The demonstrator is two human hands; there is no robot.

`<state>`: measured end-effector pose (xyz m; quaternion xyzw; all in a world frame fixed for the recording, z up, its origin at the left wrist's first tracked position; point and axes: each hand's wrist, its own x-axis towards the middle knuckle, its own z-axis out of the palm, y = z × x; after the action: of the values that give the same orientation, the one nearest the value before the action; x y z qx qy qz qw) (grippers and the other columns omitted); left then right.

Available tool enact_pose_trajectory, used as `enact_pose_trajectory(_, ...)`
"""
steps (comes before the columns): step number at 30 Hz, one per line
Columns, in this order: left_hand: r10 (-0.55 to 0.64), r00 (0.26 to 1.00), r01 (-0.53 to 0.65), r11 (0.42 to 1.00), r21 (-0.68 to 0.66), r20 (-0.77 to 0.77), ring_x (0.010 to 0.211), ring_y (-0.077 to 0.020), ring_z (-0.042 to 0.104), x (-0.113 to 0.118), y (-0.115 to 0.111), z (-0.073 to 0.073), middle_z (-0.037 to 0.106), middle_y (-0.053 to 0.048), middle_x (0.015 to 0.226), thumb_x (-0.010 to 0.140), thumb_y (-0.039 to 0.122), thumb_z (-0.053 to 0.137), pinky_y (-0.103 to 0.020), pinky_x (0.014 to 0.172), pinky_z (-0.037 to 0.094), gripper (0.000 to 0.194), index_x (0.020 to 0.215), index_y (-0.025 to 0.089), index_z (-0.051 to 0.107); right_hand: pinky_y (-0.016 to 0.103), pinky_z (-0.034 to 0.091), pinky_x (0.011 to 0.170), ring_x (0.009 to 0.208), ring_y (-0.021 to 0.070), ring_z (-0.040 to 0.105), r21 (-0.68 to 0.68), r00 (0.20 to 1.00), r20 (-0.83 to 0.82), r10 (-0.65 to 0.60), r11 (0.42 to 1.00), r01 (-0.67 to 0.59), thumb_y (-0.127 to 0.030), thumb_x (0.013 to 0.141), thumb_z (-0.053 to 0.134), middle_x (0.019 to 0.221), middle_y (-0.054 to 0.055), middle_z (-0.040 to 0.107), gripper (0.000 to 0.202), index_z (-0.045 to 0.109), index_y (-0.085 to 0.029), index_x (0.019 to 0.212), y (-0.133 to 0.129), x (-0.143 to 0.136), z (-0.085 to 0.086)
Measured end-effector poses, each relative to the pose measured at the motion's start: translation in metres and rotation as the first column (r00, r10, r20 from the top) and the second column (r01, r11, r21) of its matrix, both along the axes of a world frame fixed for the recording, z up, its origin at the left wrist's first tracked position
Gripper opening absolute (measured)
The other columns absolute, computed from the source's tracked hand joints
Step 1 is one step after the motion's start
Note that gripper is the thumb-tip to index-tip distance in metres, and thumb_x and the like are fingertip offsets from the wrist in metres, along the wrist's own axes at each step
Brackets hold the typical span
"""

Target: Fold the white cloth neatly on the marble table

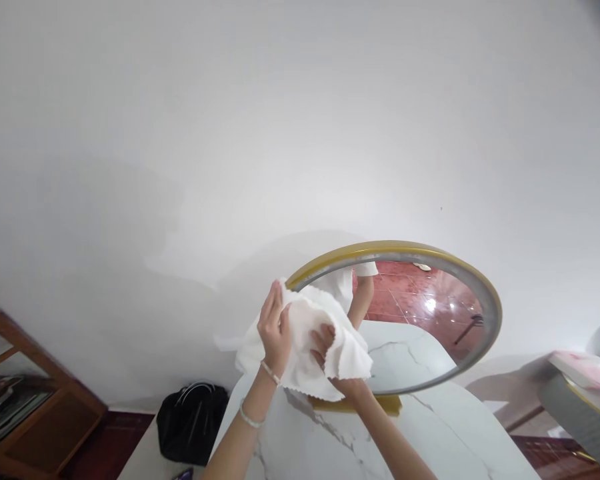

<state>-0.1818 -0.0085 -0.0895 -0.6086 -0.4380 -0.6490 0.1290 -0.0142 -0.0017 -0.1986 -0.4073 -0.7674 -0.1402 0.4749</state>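
Note:
A round mirror (400,347) with a gold and grey rim stands tilted on a gold base (393,405) on a white marble-patterned table. A white cloth (300,340) with a scalloped edge drapes over the left part of the glass and rim. My left hand (276,330) holds this cloth at the mirror's left edge, fingers pointing up. Lower and to the right, my right hand (333,353) has its fingers in the cloth's folds against the glass; a flap hides part of them. An arm and the tabletop are reflected in the mirror.
Behind the marble-patterned table (445,427) rises a plain white wall (300,133). A black bag (193,420) sits to the left, near a wooden cabinet (40,407) with glass panes. At the far right, a pink and white packet (587,370) rests on a grey piece of furniture (575,413).

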Motion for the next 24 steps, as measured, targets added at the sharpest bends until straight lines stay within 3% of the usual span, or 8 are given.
enact_pose_trajectory(4, -0.057, 0.925, 0.103, 0.989, 0.103, -0.376, 0.133, -0.0208, 0.044, 0.051, 0.017, 0.084, 0.055, -0.006, 0.138, 0.096, 0.021, 0.043, -0.041, 0.109, 0.04, 0.04, 0.136, 0.023, 0.049, 0.056, 0.027, 0.113, 0.141, 0.0324, 0.028, 0.123, 0.973, -0.072, -0.219, 0.966, 0.227, -0.031, 0.094, 0.049, 0.154, 0.011, 0.028, 0.067, 0.016, -0.025, 0.152, 0.0, 0.008, 0.031)
enact_pose_trajectory(8, -0.095, 0.797, 0.127, 0.992, 0.012, -0.597, 0.108, -0.0173, 0.063, 0.128, 0.037, 0.154, 0.07, -0.004, 0.116, 0.098, 0.029, 0.042, -0.032, 0.094, 0.049, 0.033, 0.126, 0.025, 0.059, 0.069, 0.018, 0.107, 0.144, 0.0355, 0.011, 0.109, 0.84, -0.326, -0.434, 0.865, 0.489, -0.034, 0.098, 0.039, 0.156, 0.019, 0.018, 0.066, 0.006, -0.019, 0.153, 0.009, 0.036, 0.08)
enact_pose_trajectory(11, -0.151, 0.817, 0.111, 0.988, -0.106, -0.557, 0.08, -0.0153, 0.069, 0.162, 0.051, 0.185, 0.075, -0.002, 0.098, 0.098, 0.034, 0.043, -0.026, 0.071, 0.052, 0.032, 0.124, 0.028, 0.061, 0.073, 0.009, 0.105, 0.145, 0.0356, 0.009, 0.064, 0.737, -0.445, -0.509, 0.803, 0.593, -0.034, 0.099, 0.033, 0.154, 0.022, 0.02, 0.061, 0.01, -0.016, 0.152, 0.018, 0.059, 0.117)
enact_pose_trajectory(14, -0.167, 0.93, 0.129, 0.983, -0.133, -0.327, 0.084, -0.0172, 0.069, 0.147, 0.058, 0.197, 0.074, -0.003, 0.105, 0.098, 0.037, 0.042, -0.026, 0.07, 0.051, 0.033, 0.122, 0.029, 0.062, 0.071, 0.008, 0.106, 0.145, 0.0341, 0.01, 0.142, 0.744, -0.441, -0.502, 0.78, 0.61, -0.03, 0.1, 0.028, 0.155, 0.021, 0.02, 0.055, 0.016, -0.015, 0.151, 0.025, 0.067, 0.15)
enact_pose_trajectory(17, -0.136, 0.988, 0.13, 0.988, -0.088, -0.069, 0.09, -0.0193, 0.067, 0.096, 0.054, 0.185, 0.073, -0.006, 0.107, 0.097, 0.037, 0.043, -0.028, 0.08, 0.05, 0.032, 0.115, 0.024, 0.067, 0.068, 0.009, 0.109, 0.145, 0.0346, 0.009, 0.255, 0.864, -0.243, -0.442, 0.83, 0.496, -0.035, 0.098, 0.035, 0.156, 0.017, 0.017, 0.056, 0.022, -0.019, 0.15, 0.025, 0.055, 0.171)
enact_pose_trajectory(19, -0.082, 0.993, 0.09, 0.991, -0.098, 0.09, 0.089, -0.0198, 0.067, 0.057, 0.044, 0.159, 0.074, -0.007, 0.099, 0.096, 0.037, 0.045, -0.028, 0.081, 0.049, 0.033, 0.106, 0.018, 0.07, 0.065, 0.009, 0.11, 0.145, 0.0347, 0.012, 0.272, 0.93, -0.041, -0.366, 0.891, 0.363, -0.041, 0.096, 0.042, 0.157, 0.012, 0.021, 0.058, 0.027, -0.026, 0.149, 0.023, 0.04, 0.174)
enact_pose_trajectory(21, 0.011, 0.972, 0.026, 0.988, -0.152, 0.234, 0.085, -0.02, 0.067, 0.026, 0.029, 0.116, 0.074, -0.007, 0.09, 0.094, 0.04, 0.046, -0.027, 0.078, 0.05, 0.035, 0.097, 0.015, 0.07, 0.061, 0.013, 0.111, 0.143, 0.0325, 0.021, 0.248, 0.956, 0.153, -0.252, 0.946, 0.21, -0.045, 0.094, 0.046, 0.154, 0.008, 0.031, 0.056, 0.031, -0.034, 0.147, 0.02, 0.023, 0.163)
enact_pose_trajectory(24, 0.197, 0.893, -0.09, 0.959, -0.268, 0.406, 0.087, -0.0209, 0.066, 0.002, 0.004, 0.023, 0.072, -0.008, 0.091, 0.093, 0.044, 0.043, -0.029, 0.079, 0.051, 0.039, 0.101, 0.015, 0.067, 0.046, 0.031, 0.108, 0.131, 0.025, 0.043, 0.105, 0.95, 0.312, -0.024, 0.994, -0.009, -0.044, 0.094, 0.047, 0.139, 0.003, 0.052, 0.043, 0.047, -0.04, 0.136, 0.011, 0.003, 0.127)
